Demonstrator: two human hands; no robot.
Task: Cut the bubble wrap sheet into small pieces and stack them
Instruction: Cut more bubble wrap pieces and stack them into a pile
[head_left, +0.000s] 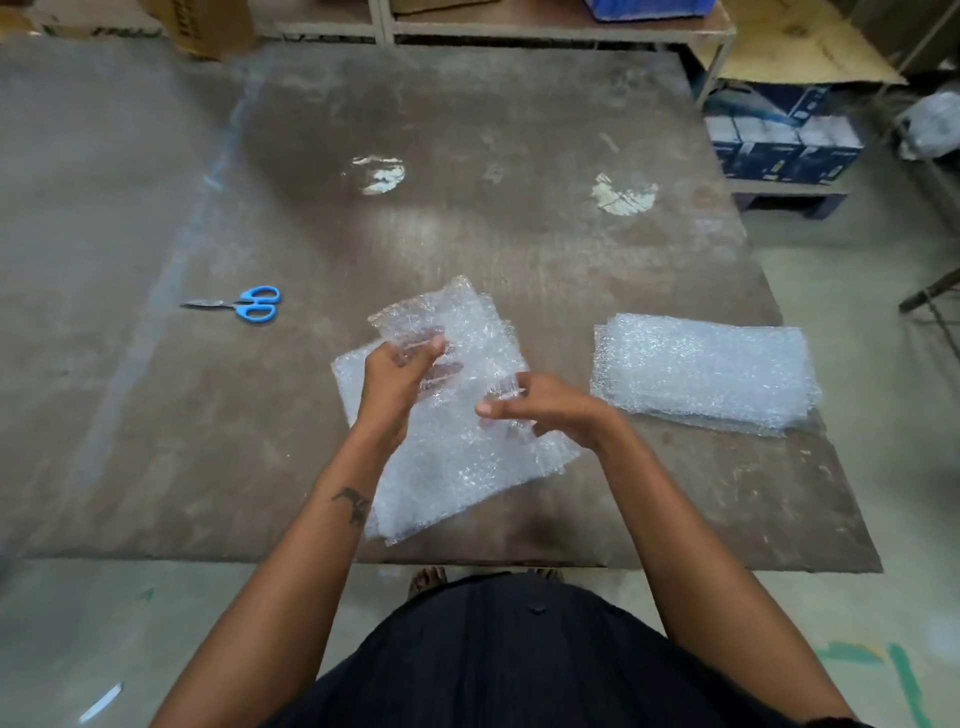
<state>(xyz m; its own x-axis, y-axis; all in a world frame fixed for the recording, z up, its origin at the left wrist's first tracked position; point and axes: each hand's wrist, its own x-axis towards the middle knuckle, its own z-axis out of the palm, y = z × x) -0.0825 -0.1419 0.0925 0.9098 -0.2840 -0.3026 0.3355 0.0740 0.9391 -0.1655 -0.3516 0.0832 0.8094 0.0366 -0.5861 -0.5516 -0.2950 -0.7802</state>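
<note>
Both hands (400, 374) (540, 405) pinch clear, crinkled bubble wrap (457, 447); stack (701, 369) beside.

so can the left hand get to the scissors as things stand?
Probably yes, but not right away: the left hand grips the bubble wrap. The scissors lie alone on the table to its left, with bare tabletop between.
</note>
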